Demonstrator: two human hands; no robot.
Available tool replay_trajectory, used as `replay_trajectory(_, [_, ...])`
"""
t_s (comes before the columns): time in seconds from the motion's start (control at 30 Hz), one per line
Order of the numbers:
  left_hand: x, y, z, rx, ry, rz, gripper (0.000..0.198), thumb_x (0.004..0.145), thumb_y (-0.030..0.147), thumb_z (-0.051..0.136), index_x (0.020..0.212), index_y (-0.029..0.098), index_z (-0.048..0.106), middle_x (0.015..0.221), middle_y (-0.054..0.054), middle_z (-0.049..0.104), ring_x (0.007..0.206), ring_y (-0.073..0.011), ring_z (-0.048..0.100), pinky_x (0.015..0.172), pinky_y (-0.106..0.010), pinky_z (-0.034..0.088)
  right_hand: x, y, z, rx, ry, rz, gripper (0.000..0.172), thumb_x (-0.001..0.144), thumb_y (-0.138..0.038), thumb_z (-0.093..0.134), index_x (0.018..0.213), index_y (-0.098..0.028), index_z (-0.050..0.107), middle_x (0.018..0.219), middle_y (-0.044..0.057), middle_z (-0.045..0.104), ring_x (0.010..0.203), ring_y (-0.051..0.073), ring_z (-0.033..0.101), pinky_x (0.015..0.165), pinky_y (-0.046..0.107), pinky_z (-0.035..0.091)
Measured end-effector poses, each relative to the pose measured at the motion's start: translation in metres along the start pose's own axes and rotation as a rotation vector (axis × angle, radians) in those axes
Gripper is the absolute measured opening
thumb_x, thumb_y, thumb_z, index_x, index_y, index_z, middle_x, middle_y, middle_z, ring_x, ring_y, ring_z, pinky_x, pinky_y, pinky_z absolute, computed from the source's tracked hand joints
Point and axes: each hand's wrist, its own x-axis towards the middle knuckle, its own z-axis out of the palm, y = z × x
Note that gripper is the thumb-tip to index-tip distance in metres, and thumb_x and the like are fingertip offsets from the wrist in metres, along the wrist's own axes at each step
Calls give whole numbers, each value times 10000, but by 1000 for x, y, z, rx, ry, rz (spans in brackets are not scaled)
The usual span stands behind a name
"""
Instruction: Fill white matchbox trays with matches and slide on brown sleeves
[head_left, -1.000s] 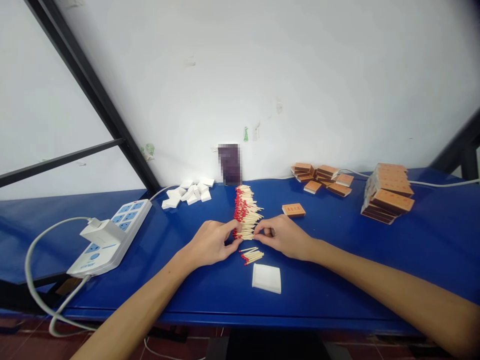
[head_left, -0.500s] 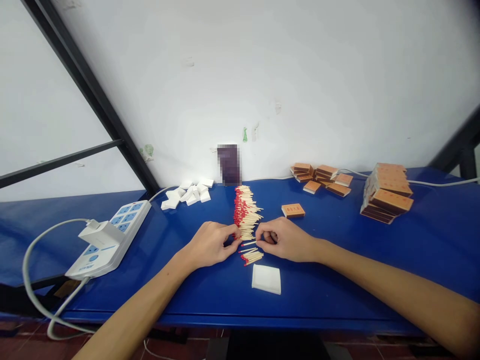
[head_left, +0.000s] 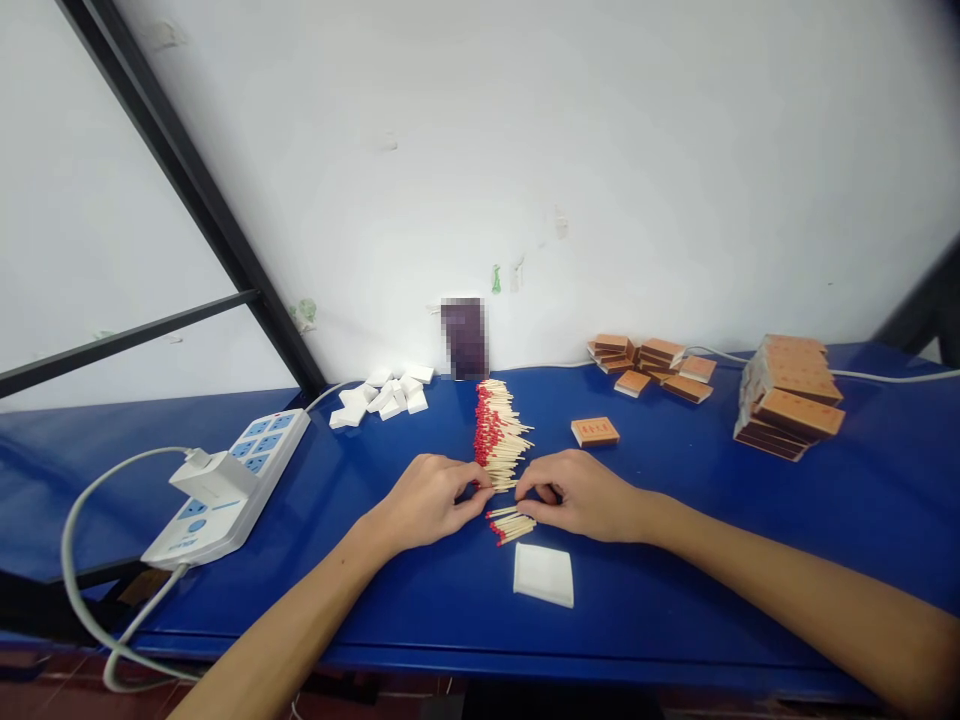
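A long pile of red-headed matches [head_left: 501, 440] runs away from me on the blue table, heads to the left. My left hand [head_left: 437, 503] pinches at the head side of the pile's near end, thumb and forefinger together on a match. Opposite it, my right hand [head_left: 581, 495] is curled, its thumb and forefinger closed at the bare wooden ends; the fingertips partly hide what they grip. Just nearer lies a small separate group of matches [head_left: 516, 526], close under the right thumb. In front of that group lies a white, shallow matchbox tray [head_left: 543, 575].
One orange matchbox [head_left: 595, 432] lies beyond my right hand. More matchboxes [head_left: 660, 360] are heaped behind it, with a large stack [head_left: 795, 400] at right. White pieces [head_left: 386, 392] lie at back left. A power strip [head_left: 255, 480] with a plugged-in charger [head_left: 215, 478] stands left.
My hands have come slightly nearer to the small group of matches. A match that lay between my fingertips now lies nearer that group. The whole view has shifted a little.
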Motion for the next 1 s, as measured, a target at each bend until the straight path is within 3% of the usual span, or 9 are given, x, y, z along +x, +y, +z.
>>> replay_trajectory(0.57, [2, 7, -2, -82, -103, 42, 193, 945, 223, 511, 872, 193, 687, 733, 17, 678, 585, -98, 541, 605, -224, 351, -3, -3, -3, 23, 14, -9, 84, 854, -221, 603, 837, -187, 678, 542, -71, 454, 507, 85, 418, 558, 224, 305])
replay_trajectory(0.8, [-1, 11, -7, -78, -149, 39, 221, 777, 144, 554, 927, 210, 702, 634, 38, 577, 534, -108, 450, 558, -244, 327, -3, -4, -5, 0, -30, -20, 182, 879, -265, 588, 985, -201, 721, 609, -44, 544, 554, 102, 489, 592, 236, 327])
replay_trajectory(1.0, [-1, 12, -9, -112, -146, 48, 170, 803, 316, 631, 908, 199, 696, 643, 26, 607, 537, -112, 484, 557, -248, 339, -4, -4, -7, -3, -74, -46, 260, 888, -400, 622, 1016, -199, 725, 634, -39, 548, 575, 105, 490, 595, 246, 315])
